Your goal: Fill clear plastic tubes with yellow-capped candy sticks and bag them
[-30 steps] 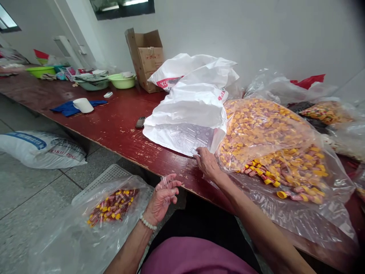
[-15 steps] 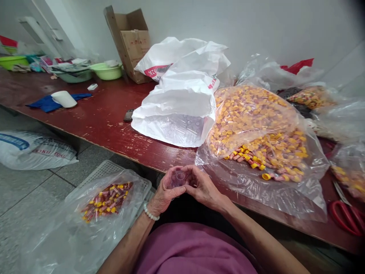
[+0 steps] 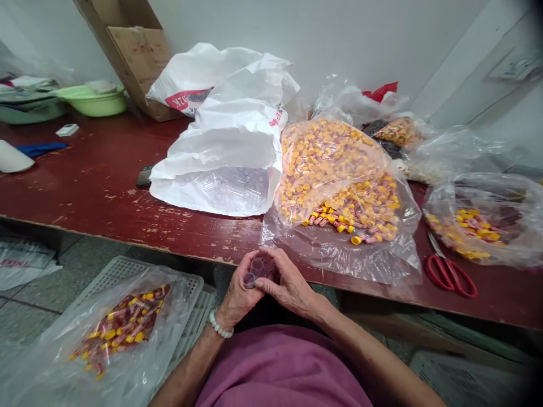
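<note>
Both my hands are cupped together at the table's front edge around several clear plastic tubes (image 3: 257, 265), whose round ends face up. My left hand (image 3: 238, 291) is closed on the tubes from the left, with a pale bead bracelet at the wrist. From the right, my right hand (image 3: 292, 282) wraps the same tubes, its thumb lying across the front. Beyond them, a white sack (image 3: 220, 141) lies with its mouth toward me and more clear tubes (image 3: 237, 189) inside. Right of it, a clear bag (image 3: 331, 164) holds a heap of yellow-capped pieces with red patterned wrapping.
Red-handled scissors (image 3: 449, 274) lie at the right by another clear bag (image 3: 500, 226) of yellow-capped pieces. Low at the left, an open plastic bag (image 3: 123, 328) of such pieces rests on a grey crate (image 3: 127, 265). A cardboard box (image 3: 139, 62) and a green basin (image 3: 93, 102) stand behind.
The view has swung to the right, bringing the scissors and right-hand bag further in. My hands stay cupped around the tubes, and more of the tube ends now show.
</note>
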The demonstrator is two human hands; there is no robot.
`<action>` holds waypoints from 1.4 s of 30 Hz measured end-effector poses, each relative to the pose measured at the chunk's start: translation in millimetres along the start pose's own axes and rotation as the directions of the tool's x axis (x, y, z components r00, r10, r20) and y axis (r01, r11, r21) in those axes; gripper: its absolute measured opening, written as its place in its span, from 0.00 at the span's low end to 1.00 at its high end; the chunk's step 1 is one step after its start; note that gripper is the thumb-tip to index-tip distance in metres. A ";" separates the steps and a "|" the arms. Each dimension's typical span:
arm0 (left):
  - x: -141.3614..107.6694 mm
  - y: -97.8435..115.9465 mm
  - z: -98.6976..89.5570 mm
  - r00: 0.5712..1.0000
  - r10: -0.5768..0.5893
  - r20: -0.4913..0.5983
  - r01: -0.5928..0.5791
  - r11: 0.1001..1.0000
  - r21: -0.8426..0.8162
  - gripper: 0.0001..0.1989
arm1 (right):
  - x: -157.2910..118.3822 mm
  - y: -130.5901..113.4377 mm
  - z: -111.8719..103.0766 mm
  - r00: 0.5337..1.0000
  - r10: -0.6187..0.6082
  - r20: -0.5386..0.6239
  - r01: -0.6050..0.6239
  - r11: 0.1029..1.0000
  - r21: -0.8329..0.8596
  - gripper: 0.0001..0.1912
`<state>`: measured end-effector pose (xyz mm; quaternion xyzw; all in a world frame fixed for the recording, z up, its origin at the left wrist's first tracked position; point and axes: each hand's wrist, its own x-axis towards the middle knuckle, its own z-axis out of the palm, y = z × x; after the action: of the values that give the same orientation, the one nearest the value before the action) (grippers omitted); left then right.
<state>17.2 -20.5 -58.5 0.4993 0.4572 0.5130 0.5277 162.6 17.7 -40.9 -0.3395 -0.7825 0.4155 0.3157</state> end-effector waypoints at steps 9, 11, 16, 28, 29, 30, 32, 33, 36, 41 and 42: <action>-2.7 -16.7 0.1 0.991 0.048 -0.122 -0.044 0.998 0.032 0.25 | -9.1 -18.0 0.2 0.995 -0.027 0.099 0.038 0.993 -0.108 0.31; -2.3 -16.0 3.0 0.992 -0.001 -0.129 -0.003 1.000 -0.026 0.26 | -9.1 -13.9 -14.9 0.996 -0.069 0.051 0.076 0.986 -0.145 0.29; -0.8 -11.7 8.3 0.987 -0.144 -0.075 0.124 0.967 -0.225 0.28 | -16.8 39.2 -109.3 0.958 -0.059 -0.280 -0.121 0.804 -0.582 0.14; 4.0 -0.7 17.6 0.992 -0.123 0.037 0.128 0.962 -0.240 0.25 | -35.1 113.9 -176.6 0.985 0.070 -0.156 -0.171 0.325 -0.930 0.20; 4.0 0.0 18.2 0.992 -0.118 0.043 0.125 0.963 -0.238 0.25 | -31.4 112.0 -171.6 0.982 0.027 -0.185 -0.181 0.382 -0.906 0.19; 3.8 0.5 18.8 0.992 -0.114 0.048 0.122 0.964 -0.236 0.25 | -27.7 107.9 -165.4 0.972 -0.024 -0.233 -0.197 0.454 -0.869 0.18; 3.5 1.0 20.1 0.993 -0.107 0.059 0.118 0.964 -0.239 0.25 | -21.3 92.5 -147.9 0.919 -0.112 -0.377 -0.228 0.630 -0.743 0.16; 3.6 1.0 21.0 0.992 -0.105 0.065 0.118 0.962 -0.245 0.25 | -18.9 81.3 -136.4 0.885 -0.121 -0.449 -0.227 0.730 -0.645 0.15; 4.6 0.0 24.4 0.990 -0.107 0.094 0.128 0.959 -0.255 0.25 | -15.3 40.9 -93.7 0.869 0.046 -0.492 -0.154 0.971 -0.181 0.14; 5.0 -0.1 28.5 0.988 -0.098 0.122 0.124 0.966 -0.228 0.25 | -18.3 1.2 -37.9 0.963 0.161 -0.216 -0.113 0.970 0.217 0.14; 4.4 0.2 28.8 0.987 -0.099 0.124 0.125 0.966 -0.227 0.25 | -19.2 -0.4 -34.6 0.967 0.147 -0.209 -0.108 0.977 0.186 0.14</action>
<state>46.0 -17.7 -55.8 0.4349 0.3909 0.5039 0.6357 200.2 17.3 -28.9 -0.4048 -0.6797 0.4610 0.4020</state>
